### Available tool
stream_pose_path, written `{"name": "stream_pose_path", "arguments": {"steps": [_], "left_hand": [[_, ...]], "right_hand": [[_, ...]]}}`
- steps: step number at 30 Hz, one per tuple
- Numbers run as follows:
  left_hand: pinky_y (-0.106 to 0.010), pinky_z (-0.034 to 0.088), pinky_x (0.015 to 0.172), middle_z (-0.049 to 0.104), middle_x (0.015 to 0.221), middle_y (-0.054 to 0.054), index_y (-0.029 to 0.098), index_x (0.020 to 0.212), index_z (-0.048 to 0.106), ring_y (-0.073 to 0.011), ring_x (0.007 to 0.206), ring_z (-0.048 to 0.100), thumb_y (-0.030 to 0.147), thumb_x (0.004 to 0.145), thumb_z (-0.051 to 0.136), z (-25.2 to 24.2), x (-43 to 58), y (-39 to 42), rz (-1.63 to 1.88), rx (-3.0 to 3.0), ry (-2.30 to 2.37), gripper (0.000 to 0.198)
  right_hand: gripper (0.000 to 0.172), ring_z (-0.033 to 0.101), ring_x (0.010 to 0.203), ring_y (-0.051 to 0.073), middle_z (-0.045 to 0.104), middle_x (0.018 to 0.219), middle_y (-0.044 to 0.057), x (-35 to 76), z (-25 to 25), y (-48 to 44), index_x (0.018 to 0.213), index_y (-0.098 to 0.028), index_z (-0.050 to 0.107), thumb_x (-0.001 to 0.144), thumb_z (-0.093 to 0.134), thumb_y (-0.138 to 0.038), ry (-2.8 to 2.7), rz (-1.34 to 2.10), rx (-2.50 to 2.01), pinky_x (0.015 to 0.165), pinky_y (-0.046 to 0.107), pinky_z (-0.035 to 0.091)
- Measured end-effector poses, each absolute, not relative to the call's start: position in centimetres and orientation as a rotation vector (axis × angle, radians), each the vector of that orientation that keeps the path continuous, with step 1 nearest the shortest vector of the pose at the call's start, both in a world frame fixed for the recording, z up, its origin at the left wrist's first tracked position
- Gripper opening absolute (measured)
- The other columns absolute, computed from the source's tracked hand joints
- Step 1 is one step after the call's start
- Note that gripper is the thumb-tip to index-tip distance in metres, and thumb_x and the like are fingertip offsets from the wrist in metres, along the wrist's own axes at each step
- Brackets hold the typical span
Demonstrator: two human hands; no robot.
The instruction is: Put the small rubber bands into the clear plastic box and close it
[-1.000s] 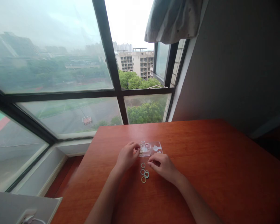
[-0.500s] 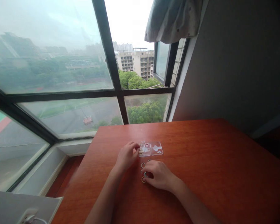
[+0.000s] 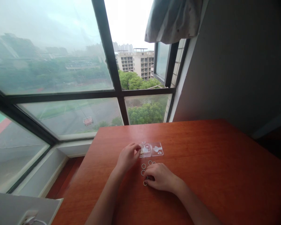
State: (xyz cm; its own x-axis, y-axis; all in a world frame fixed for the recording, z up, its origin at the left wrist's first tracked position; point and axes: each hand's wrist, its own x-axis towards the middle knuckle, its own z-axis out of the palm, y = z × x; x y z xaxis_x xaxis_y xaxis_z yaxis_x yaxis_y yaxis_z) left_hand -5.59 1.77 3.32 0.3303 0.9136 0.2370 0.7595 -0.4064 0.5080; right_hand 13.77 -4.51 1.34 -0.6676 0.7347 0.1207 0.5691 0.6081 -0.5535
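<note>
A small clear plastic case lies open on the table, its clear lid folded out to the right with white markings on it. My left hand has its thumb and fingers closed on the case's left edge, beside thin rings inside. Nearer to me, my right hand rests low over the tabletop, fingers curled in. Its thumb and fingertips are closed at a small pale ring. Several similar rings, one of them a loose ring, lie just beyond and left of those fingers; some are partly covered.
The reddish-brown wooden table stretches to both sides of the hands. Behind it is a dark-framed window, with a grey curtain hanging at upper right. A plug with a white cable is at lower left.
My right hand has shifted slightly toward me and right, and the ring at its thumb has moved with it. More rings beyond it are uncovered. My left hand stays at the case.
</note>
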Motion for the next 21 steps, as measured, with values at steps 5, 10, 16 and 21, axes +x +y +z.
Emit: {"name": "stream_pose_path", "arguments": {"steps": [5,10,16,21], "left_hand": [[-0.023,0.039,0.062,0.063,0.082,-0.002,0.019,0.083,0.065,-0.0129,0.068,0.054,0.02,0.085,0.052,3.4,-5.6,1.8,0.73,2.284,1.483,0.013],[-0.022,0.039,0.061,0.061,0.078,-0.001,0.019,0.082,0.065,-0.0123,0.065,0.052,0.026,0.088,0.052,3.8,-5.0,1.6,0.759,2.258,1.383,0.016],[-0.02,0.038,0.058,0.061,0.08,-0.002,0.018,0.085,0.067,-0.0111,0.065,0.051,0.027,0.088,0.054,4.0,-3.3,0.7,0.756,2.228,1.136,0.017],[-0.019,0.038,0.057,0.061,0.078,-0.002,0.018,0.086,0.068,-0.0107,0.064,0.05,0.022,0.086,0.055,4.0,-2.8,0.3,0.772,2.211,1.052,0.013]], "right_hand": [[0.008,0.057,0.065,0.012,0.066,0.072,-0.003,13.8,1.3,-4.1,0.084,-0.023,0.07,0.08,0.063,-0.02,-2.259,0.751,-1.145,0.062,0.021,0.036],[0.008,0.053,0.06,0.012,0.063,0.067,-0.002,14.7,1.3,-3.1,0.079,-0.02,0.067,0.083,0.06,-0.019,-1.969,0.67,-1.302,0.059,0.021,0.037],[0.01,0.053,0.058,0.013,0.062,0.065,-0.001,15.1,1.1,-2.6,0.082,-0.02,0.069,0.084,0.06,-0.023,-1.799,0.631,-1.338,0.057,0.022,0.037],[0.012,0.053,0.058,0.013,0.062,0.066,0.0,15.2,1.1,-2.5,0.08,-0.02,0.068,0.085,0.058,-0.024,-1.785,0.632,-1.28,0.056,0.022,0.037]]}}
